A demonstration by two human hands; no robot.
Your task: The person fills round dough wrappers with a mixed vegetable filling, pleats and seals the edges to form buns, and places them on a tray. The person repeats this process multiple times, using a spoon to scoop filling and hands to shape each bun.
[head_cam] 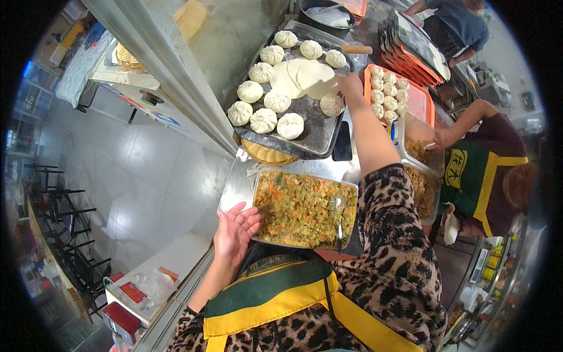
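Note:
My left hand is palm up with fingers spread, holding nothing, beside the left edge of a rectangular tub of chopped vegetable filling. A metal spoon rests in the filling. My right hand reaches to the right edge of a dark baking tray. Its fingertips meet the edge of overlapping round dough wrappers; whether they grip one is hard to see. Pleated filled buns stand around the wrappers, one just below my right hand.
A woven basket sits under the tray, with a phone alongside. To the right are an orange tray of small buns and tubs of brown filling. A co-worker's hand is over one tub. Stacked trays stand behind.

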